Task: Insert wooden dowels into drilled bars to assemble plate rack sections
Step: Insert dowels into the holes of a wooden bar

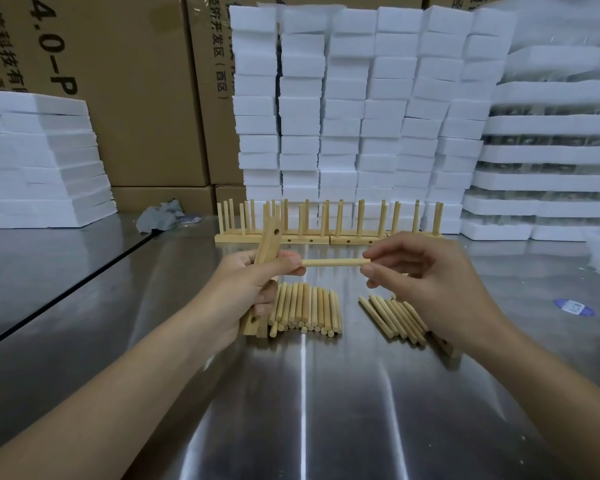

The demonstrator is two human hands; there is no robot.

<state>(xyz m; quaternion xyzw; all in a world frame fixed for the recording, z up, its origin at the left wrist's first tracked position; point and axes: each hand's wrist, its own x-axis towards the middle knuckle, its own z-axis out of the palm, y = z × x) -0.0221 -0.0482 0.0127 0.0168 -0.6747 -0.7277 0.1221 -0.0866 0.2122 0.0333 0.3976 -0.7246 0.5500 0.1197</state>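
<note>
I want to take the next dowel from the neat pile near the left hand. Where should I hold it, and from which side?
Pinch the rightmost dowel of the pile at its near end, coming from the right. The dowels lie packed side by side, so only that one has a free flank; the left hand and its bar block the other side.

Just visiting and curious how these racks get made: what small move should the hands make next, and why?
Probably press the dowel leftward into a hole in the bar. The right hand pinches it level, its other end at the left hand, which grips the bar; the thumb hides whether it has entered.
</note>
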